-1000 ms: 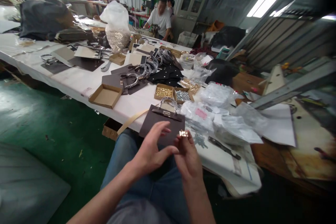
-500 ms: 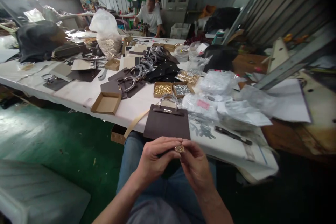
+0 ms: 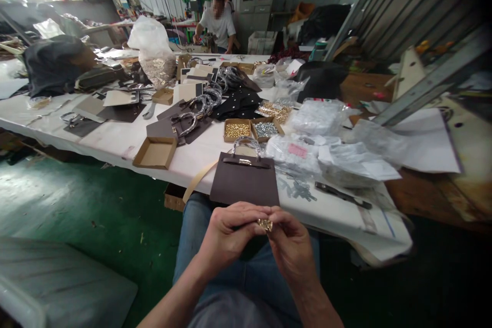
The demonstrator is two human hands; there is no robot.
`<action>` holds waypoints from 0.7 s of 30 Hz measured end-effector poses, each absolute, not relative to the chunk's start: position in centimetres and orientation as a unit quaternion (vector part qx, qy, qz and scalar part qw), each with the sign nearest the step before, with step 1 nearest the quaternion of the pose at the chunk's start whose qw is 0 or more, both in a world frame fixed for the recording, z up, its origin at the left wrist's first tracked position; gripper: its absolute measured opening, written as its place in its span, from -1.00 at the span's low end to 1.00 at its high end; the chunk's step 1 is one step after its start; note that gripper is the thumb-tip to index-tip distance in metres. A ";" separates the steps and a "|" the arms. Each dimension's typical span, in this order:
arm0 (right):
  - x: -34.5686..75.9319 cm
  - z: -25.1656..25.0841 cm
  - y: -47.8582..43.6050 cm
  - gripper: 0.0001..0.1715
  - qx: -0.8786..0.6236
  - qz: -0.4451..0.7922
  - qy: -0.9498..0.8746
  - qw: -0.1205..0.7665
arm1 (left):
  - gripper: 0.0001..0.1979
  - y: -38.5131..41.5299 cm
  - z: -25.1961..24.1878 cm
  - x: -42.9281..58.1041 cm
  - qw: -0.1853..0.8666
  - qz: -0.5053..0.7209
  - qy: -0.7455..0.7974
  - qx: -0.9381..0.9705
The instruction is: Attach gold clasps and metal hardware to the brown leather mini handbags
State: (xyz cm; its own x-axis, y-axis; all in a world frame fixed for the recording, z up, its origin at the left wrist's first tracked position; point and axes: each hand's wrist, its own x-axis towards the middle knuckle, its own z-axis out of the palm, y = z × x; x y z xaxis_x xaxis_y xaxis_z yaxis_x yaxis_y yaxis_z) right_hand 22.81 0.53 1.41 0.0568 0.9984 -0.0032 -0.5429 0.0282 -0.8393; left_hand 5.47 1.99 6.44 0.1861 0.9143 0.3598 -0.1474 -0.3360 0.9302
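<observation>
Over my lap, my left hand (image 3: 232,230) and my right hand (image 3: 290,241) come together fingertip to fingertip. Both are closed in a pinch on a small gold metal fitting (image 3: 265,224), partly covered by the fingers; its exact kind is too small to make out. Just beyond them, a dark brown handbag panel (image 3: 244,182) lies at the table's edge, with a plastic-wrapped handle (image 3: 246,142) and a silver-coloured metal piece (image 3: 245,162) on its strap. To its right lie several flat grey metal pieces (image 3: 298,190).
Small boxes of gold parts (image 3: 236,130) and silver parts (image 3: 265,128) stand behind the panel. An open cardboard box (image 3: 155,153) sits to the left. Plastic bags (image 3: 303,156) and a dark-handled tool (image 3: 342,196) lie to the right. A co-worker (image 3: 219,23) is across the table.
Both hands stay pinched on the gold fitting, which has shifted and turned slightly between the fingers. The camera view has moved a little.
</observation>
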 end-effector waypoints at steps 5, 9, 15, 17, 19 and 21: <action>22.7 1.7 0.6 -0.81 -0.362 0.591 -0.305 0.653 | -0.81 2.2 6.0 5.9 0.473 0.553 0.321 0.606; 22.5 1.7 0.6 -0.88 -0.378 0.577 -0.317 0.651 | -0.47 2.0 5.1 6.0 0.457 0.565 0.304 0.616; 23.8 1.4 -0.3 -0.93 -0.414 0.508 -0.454 0.604 | -0.79 1.6 5.2 5.0 0.404 0.563 0.321 0.646; 25.0 2.4 -0.5 -0.84 -0.430 0.439 -0.547 0.568 | -0.81 1.5 5.3 4.5 0.388 0.549 0.322 0.667; 26.5 4.0 -0.2 -0.68 -0.427 0.342 -0.667 0.507 | -0.80 1.4 5.1 4.3 0.377 0.540 0.327 0.678; 27.9 5.7 0.3 -0.53 -0.398 0.246 -0.761 0.450 | -0.79 1.3 4.9 4.3 0.363 0.536 0.323 0.691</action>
